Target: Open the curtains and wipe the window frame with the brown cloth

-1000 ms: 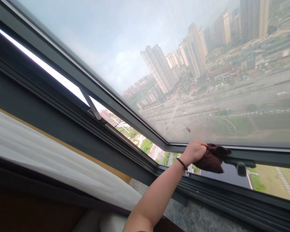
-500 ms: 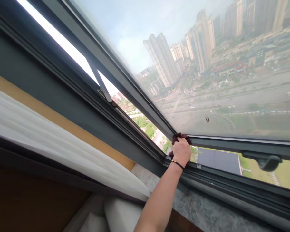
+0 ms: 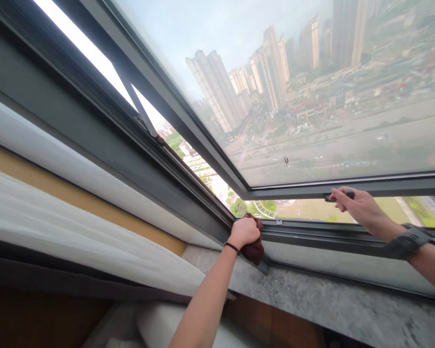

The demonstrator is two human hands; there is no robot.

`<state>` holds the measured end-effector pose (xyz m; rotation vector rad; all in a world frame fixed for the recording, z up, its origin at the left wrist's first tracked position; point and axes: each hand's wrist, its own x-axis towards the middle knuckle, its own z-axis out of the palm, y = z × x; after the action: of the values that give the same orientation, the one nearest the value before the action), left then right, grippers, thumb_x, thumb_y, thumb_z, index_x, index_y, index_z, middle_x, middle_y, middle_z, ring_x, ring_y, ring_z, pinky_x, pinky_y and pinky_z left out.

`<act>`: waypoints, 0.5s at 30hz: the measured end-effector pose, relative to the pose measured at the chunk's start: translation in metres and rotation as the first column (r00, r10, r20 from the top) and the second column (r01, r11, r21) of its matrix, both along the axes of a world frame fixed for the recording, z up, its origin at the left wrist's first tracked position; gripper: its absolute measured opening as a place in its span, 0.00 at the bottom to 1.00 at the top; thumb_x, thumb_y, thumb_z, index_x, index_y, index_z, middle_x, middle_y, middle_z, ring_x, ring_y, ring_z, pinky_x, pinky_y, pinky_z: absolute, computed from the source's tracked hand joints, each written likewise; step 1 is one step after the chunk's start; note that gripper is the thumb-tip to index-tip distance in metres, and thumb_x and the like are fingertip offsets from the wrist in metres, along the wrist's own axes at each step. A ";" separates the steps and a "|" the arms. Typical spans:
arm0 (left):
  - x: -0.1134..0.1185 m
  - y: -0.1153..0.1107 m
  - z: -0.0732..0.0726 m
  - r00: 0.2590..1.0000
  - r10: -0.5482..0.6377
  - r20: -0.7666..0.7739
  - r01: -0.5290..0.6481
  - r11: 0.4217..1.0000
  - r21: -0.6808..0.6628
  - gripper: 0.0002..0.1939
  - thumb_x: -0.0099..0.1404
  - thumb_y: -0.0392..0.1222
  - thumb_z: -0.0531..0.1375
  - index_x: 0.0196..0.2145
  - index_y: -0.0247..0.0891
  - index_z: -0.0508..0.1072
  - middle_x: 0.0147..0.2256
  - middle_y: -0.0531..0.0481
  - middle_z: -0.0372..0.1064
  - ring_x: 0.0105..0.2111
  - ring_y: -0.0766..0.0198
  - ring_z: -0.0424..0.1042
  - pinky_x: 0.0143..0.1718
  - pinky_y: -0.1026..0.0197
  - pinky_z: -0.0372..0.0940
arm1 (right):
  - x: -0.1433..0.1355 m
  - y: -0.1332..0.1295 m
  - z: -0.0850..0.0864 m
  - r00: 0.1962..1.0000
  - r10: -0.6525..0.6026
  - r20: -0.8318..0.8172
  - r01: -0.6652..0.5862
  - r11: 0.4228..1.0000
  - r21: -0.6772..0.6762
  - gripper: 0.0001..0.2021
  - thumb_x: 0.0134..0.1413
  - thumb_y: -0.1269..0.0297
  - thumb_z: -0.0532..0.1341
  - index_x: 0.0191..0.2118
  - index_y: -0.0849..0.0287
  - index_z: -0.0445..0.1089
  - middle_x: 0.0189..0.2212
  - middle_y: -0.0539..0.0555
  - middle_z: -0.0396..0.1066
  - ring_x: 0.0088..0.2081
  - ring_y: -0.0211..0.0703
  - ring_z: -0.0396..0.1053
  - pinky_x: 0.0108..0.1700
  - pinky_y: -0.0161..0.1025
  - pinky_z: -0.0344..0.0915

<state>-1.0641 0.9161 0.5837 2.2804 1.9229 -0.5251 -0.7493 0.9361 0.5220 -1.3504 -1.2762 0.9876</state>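
Since half a second ago the left hand [image 3: 243,231] has dropped from the bottom corner of the swung-out sash to the fixed frame below it, and the right hand [image 3: 358,207], then barely in view at the edge, has come in to the sash's lower rail.

The dark maroon crumpled cleaning cloth [image 3: 254,247] is bunched under the left hand, whose fingers are closed tight around it, pressing it into the corner where the dark grey metal window frame [image 3: 311,232] meets the grey speckled stone sill [image 3: 311,295]. The right hand is half curled, fingers and thumb around the small black window handle [image 3: 339,195] on the rail of the dusty glass pane [image 3: 329,96]; a dark strap sits on that wrist.

The sash stands open outward on a slim metal stay arm [image 3: 139,108], with a clear gap beneath it and the city far below. I judge the main risk to be that gap: if the grip loosens while wiping near the edge, the cloth could slip out and fall. If the right hand pulls the sash inward while the left hand rests in the corner, fingers or cloth could be pinched between rail and frame. Leaning weight on the handle could also strain the stay.

To the left, a white sheer curtain [image 3: 76,241] hangs beside the frame.
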 end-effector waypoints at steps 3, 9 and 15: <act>0.070 0.004 -0.007 0.978 -0.180 0.104 0.186 0.981 -0.056 0.16 0.58 0.39 0.51 0.35 0.33 0.77 0.40 0.39 0.74 0.41 0.55 0.73 0.40 0.59 0.67 | 0.001 0.003 -0.001 0.999 -0.027 -0.034 0.026 0.999 -0.023 0.32 0.43 0.29 0.57 0.28 0.61 0.66 0.20 0.50 0.60 0.26 0.38 0.58 0.33 0.38 0.55; 0.166 -0.049 -0.018 0.819 -0.275 0.503 0.303 0.953 0.028 0.18 0.56 0.40 0.49 0.36 0.34 0.76 0.36 0.42 0.75 0.36 0.56 0.72 0.37 0.60 0.66 | -0.010 -0.012 0.008 0.998 -0.044 -0.051 0.045 0.999 0.016 0.33 0.43 0.29 0.56 0.28 0.61 0.63 0.18 0.49 0.57 0.23 0.37 0.54 0.30 0.38 0.53; 0.112 -0.130 -0.076 0.504 -0.032 0.863 0.234 0.967 -0.100 0.24 0.48 0.36 0.48 0.38 0.39 0.78 0.37 0.50 0.76 0.38 0.61 0.73 0.40 0.64 0.65 | -0.024 -0.069 0.011 0.997 -0.057 -0.043 0.058 0.998 0.005 0.28 0.54 0.36 0.54 0.27 0.61 0.61 0.19 0.49 0.56 0.24 0.36 0.53 0.29 0.37 0.51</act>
<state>-0.9524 0.7857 0.5072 1.9408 1.1064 0.3790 -0.7732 0.8667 0.5333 -1.3471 -1.2013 0.9667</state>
